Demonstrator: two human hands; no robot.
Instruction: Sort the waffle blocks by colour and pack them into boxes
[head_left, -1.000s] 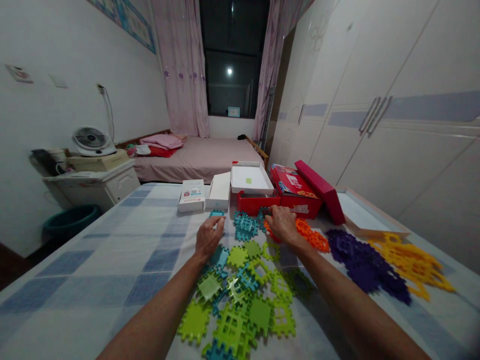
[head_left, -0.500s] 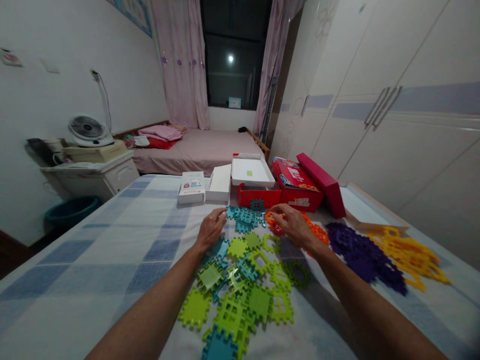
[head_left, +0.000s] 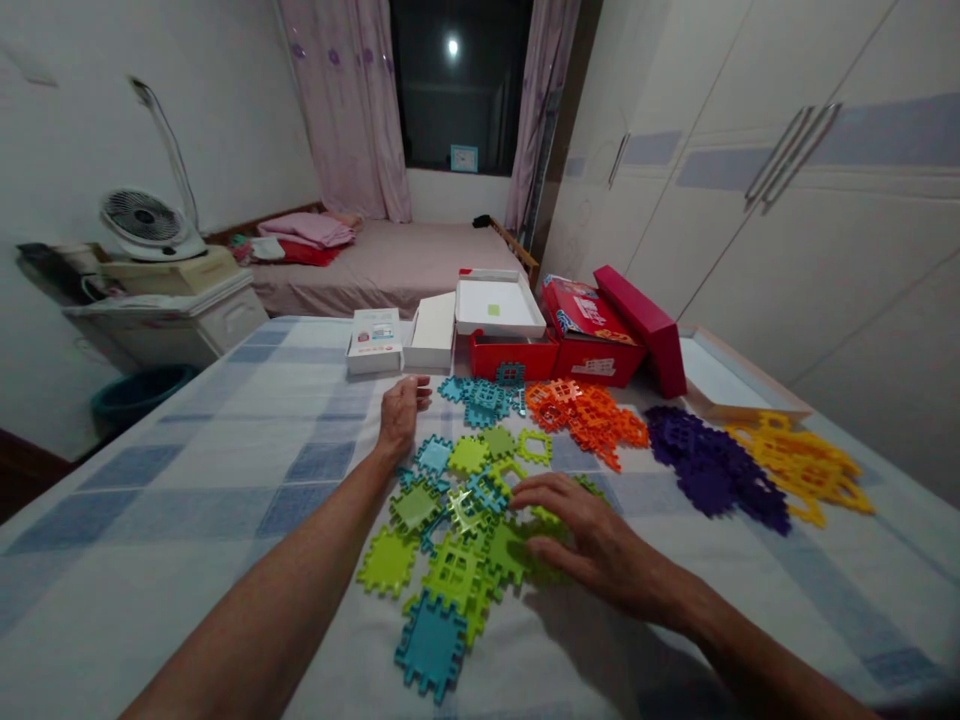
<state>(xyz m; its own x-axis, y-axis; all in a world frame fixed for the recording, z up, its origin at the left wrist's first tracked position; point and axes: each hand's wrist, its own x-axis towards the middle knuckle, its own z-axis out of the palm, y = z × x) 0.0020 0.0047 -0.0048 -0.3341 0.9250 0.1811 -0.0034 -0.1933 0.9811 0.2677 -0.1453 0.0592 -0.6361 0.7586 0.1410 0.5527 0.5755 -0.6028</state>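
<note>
My left hand (head_left: 403,412) rests at the left edge of the pieces, loosely curled with fingertips apart and nothing visible in it. Just right of it lies a small heap of blue toothed plastic building pieces (head_left: 486,396). Over the mixed pile's right side is my right hand (head_left: 592,540), thumb and fingers spread, covering some green pieces. In that pile, green building pieces (head_left: 454,568) overlap with blue ones, such as the blue square piece (head_left: 430,643) at the near end. The right fingertips are close to a blue piece (head_left: 489,492); contact cannot be made out.
Orange pieces (head_left: 589,415), purple pieces (head_left: 709,465) and yellow pieces (head_left: 799,460) lie in separate heaps to the right. Behind stand white boxes (head_left: 375,340), an open red box (head_left: 514,357), a larger red box (head_left: 596,335) and a pale tray-like lid (head_left: 739,380).
My right hand has moved from the orange heap back toward me, over the green pieces. My left hand has shifted left, off the blue heap's edge. The view has tilted down.
</note>
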